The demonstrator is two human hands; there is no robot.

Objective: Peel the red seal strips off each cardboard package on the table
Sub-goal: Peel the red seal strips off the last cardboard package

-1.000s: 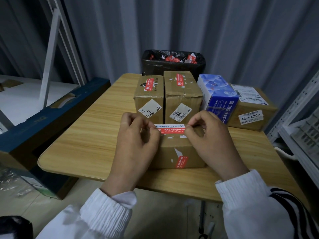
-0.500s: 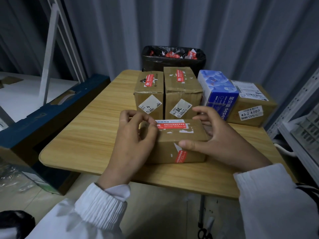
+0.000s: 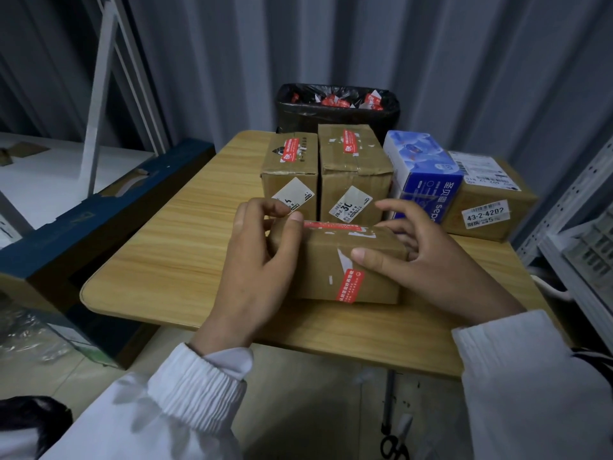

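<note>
Your right hand [image 3: 428, 263] has quit the long red seal strip [image 3: 331, 226] — it and your left hand [image 3: 258, 267] now clamp the brown cardboard package [image 3: 331, 260] on the wooden table [image 3: 159, 260]; strip unpeeled, so re-pinch.

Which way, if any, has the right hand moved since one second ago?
Yes: the right hand left the top red seal strip of the brown cardboard box and shifted right, toward the blue tissue pack.
</note>
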